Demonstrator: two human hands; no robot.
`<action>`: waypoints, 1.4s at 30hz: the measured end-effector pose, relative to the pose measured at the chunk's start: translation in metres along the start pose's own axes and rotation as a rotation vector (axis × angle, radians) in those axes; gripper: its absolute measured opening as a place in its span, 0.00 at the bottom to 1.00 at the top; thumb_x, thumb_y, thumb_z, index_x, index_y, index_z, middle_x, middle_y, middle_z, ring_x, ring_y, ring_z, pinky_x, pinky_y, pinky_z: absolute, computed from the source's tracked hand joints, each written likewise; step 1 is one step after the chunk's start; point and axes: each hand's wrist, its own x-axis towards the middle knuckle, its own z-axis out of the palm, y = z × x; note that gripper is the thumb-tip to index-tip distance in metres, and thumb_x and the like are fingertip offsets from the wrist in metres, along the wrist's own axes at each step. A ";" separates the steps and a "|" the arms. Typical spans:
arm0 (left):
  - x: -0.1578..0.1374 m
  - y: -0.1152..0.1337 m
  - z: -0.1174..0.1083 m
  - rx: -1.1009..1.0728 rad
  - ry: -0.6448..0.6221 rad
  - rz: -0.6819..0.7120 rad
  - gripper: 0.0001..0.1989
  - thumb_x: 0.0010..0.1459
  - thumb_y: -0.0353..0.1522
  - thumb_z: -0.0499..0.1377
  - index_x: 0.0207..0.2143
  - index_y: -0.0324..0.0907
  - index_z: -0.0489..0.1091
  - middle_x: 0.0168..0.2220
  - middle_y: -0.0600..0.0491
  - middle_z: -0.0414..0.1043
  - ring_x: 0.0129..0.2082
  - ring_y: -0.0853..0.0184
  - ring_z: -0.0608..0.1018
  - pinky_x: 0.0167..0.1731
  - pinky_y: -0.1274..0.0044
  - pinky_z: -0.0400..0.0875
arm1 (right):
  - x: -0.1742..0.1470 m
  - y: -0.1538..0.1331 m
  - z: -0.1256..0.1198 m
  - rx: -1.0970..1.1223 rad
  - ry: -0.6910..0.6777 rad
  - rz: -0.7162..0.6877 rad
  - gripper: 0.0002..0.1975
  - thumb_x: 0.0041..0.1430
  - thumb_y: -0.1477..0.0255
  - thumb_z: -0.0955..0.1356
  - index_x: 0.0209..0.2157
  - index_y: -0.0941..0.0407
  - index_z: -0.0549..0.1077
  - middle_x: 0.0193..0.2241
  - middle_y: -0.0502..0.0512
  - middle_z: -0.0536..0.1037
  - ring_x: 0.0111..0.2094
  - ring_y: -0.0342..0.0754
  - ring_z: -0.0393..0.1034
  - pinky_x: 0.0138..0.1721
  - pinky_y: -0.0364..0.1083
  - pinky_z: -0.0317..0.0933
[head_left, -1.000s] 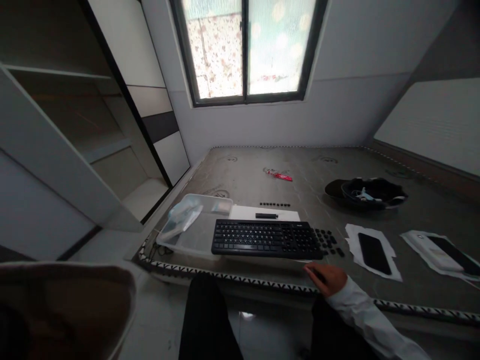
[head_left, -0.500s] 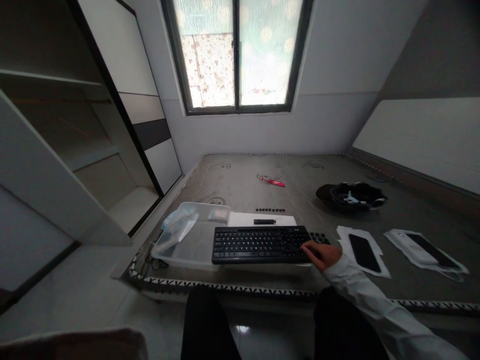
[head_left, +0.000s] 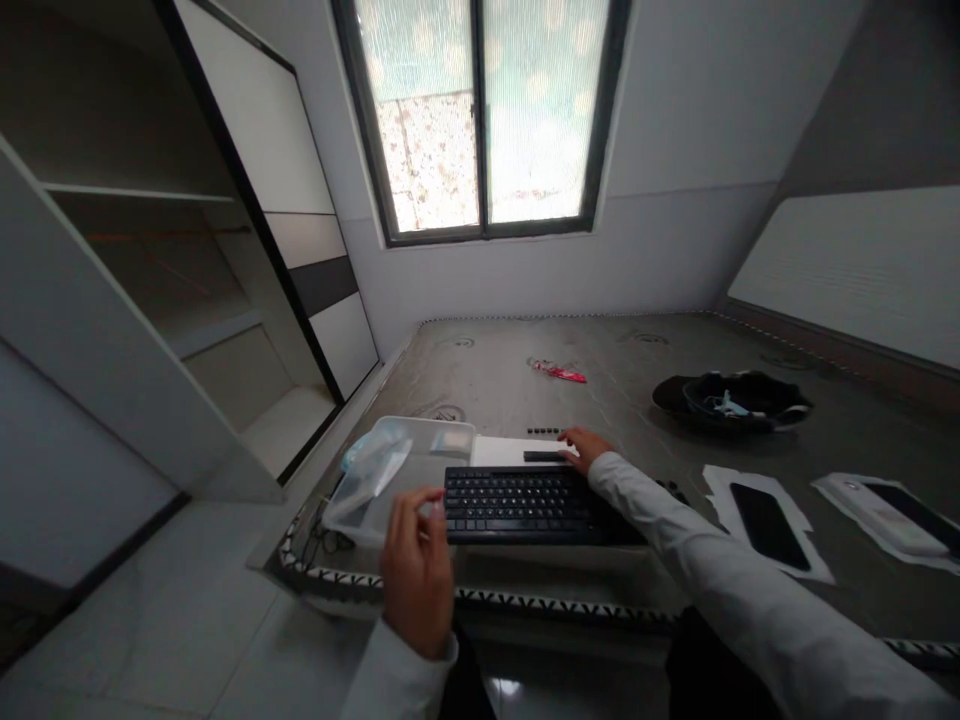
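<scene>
Fingers [head_left: 571, 437] on small black bar [head_left: 541, 456], long axis left-right.

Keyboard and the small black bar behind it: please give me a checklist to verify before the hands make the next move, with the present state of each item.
1. Right hand reaches the small black bar: ok, fingertips at its end.
2. Bar gripped: cannot tell.
3. Left hand near the keyboard: ok, raised at its left end; contact cannot tell.
4. Keyboard lies flat: ok.
5. Clear plastic tray apart from the right hand: ok.
6. Loose keycaps lie behind the bar: ok, in a row.
</scene>
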 end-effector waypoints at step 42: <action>-0.139 -0.149 0.081 0.235 -0.545 -0.159 0.36 0.53 0.20 0.49 0.62 0.57 0.51 0.67 0.55 0.41 0.43 0.69 0.76 0.37 0.77 0.73 | 0.039 -0.153 0.046 2.070 0.094 0.242 0.19 0.42 0.65 0.75 0.32 0.51 0.64 0.18 0.42 0.62 0.18 0.39 0.55 0.20 0.40 0.51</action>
